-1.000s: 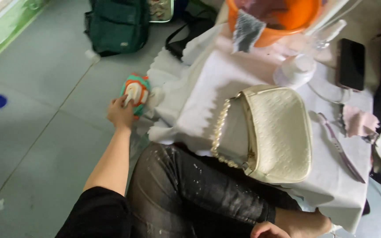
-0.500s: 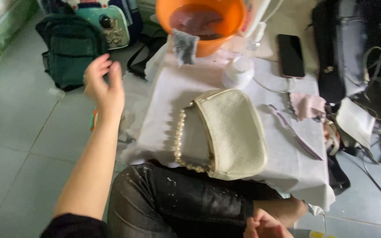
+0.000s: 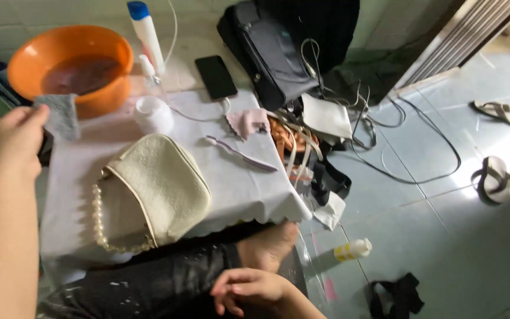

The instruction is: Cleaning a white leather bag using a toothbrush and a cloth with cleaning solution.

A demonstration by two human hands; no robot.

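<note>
- Handbag, cream, embossed leather with a pearl-bead strap [image 3: 159,186], lies flat on the white cloth-covered low table [image 3: 249,186], at its near-left part, just above the person's dark-trousered lap; neither hand touches it.
- Left hand [image 3: 16,139] is raised over the table's left edge, fingers curled loosely and holding nothing that shows; its fingertips are just beside a small grey rag [image 3: 60,115] draped over the rim of the round orange plastic basin [image 3: 69,65], though contact cannot be told.
- Right hand [image 3: 249,289] rests low by the knee and a bare foot, fingers loosely bent, empty.
- Judged from this, work on the handbag looks barely under way: its surface shows no foam or wet patch, and no tool lies on it.
- Supplies stand ready around it: a white lidded jar [image 3: 153,115] beyond the bag, a purple toothbrush [image 3: 242,155] and a pink cloth [image 3: 248,121] to its right, a white bottle with a blue cap [image 3: 147,34] by the basin, which holds dark water.
- A black phone [image 3: 216,77] lies at the table's far edge, with a dark backpack [image 3: 273,53] and tangled cables on the tiled floor beyond.
</note>
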